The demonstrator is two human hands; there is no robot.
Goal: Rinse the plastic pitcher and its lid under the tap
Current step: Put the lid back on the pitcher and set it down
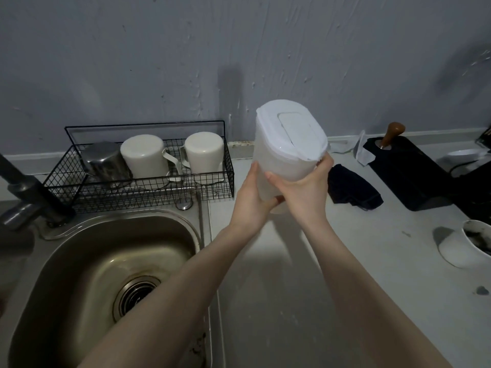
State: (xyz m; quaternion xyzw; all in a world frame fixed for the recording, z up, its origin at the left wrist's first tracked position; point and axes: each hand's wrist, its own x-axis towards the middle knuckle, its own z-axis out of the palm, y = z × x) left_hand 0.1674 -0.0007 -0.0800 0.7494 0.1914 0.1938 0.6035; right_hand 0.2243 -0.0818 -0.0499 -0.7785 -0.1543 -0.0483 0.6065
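Both hands were closed around the plastic pitcher (281,158), held above the counter (345,261) right of the sink (101,261): left hand (252,200) on the lower body, right hand (305,187) wrapping its side. The lid (292,134) was on and appeared partly unseated. Tilting toward the tap (29,192) could drop it.

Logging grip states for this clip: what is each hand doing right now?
Left hand: closed around the lower body of the plastic pitcher.
Right hand: closed on the same pitcher, lid on, held above the counter.
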